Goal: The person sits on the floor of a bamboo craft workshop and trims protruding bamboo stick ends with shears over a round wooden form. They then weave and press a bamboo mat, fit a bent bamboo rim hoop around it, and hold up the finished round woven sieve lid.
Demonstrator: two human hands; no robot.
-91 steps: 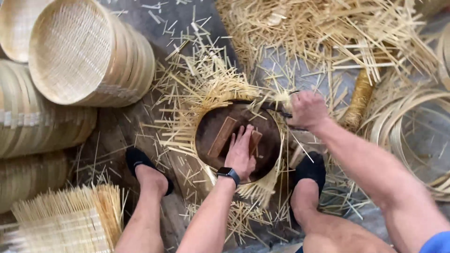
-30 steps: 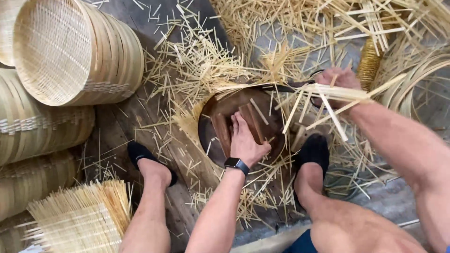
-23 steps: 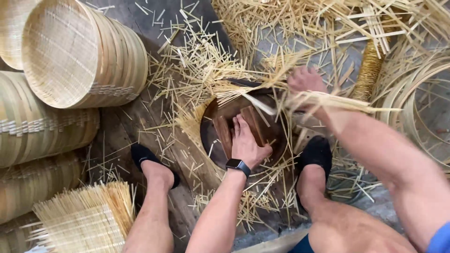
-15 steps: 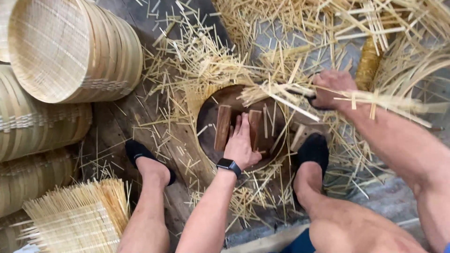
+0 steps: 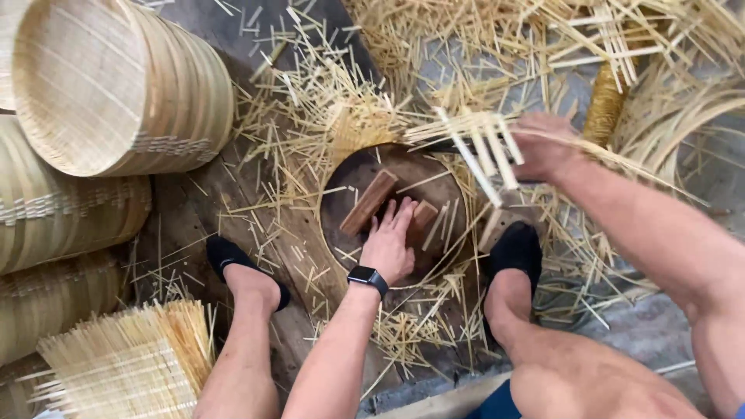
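Pale yellow bamboo strips [image 5: 481, 143], brown wooden blocks [image 5: 369, 202], black watch [image 5: 367, 277]

Seen from above, the left hand [image 5: 390, 242] lies flat, fingers spread, inside a round dark wooden form [image 5: 351, 203] ringed by a thin bamboo hoop, touching two small wooden blocks [image 5: 371, 201] that lie in it. A dark smartwatch [image 5: 367, 276] sits on that wrist. The right hand [image 5: 543, 144] is closed around a fan of flat bamboo strips [image 5: 479, 146] at the form's far rim. Loose bamboo splints [image 5: 310, 109] litter the floor all around. Two feet in black shoes [image 5: 225, 254] flank the form. Stacked woven bamboo baskets [image 5: 101, 85] lie on their sides at left, and a bundle of thin sticks [image 5: 128, 365] sits near the lower left.
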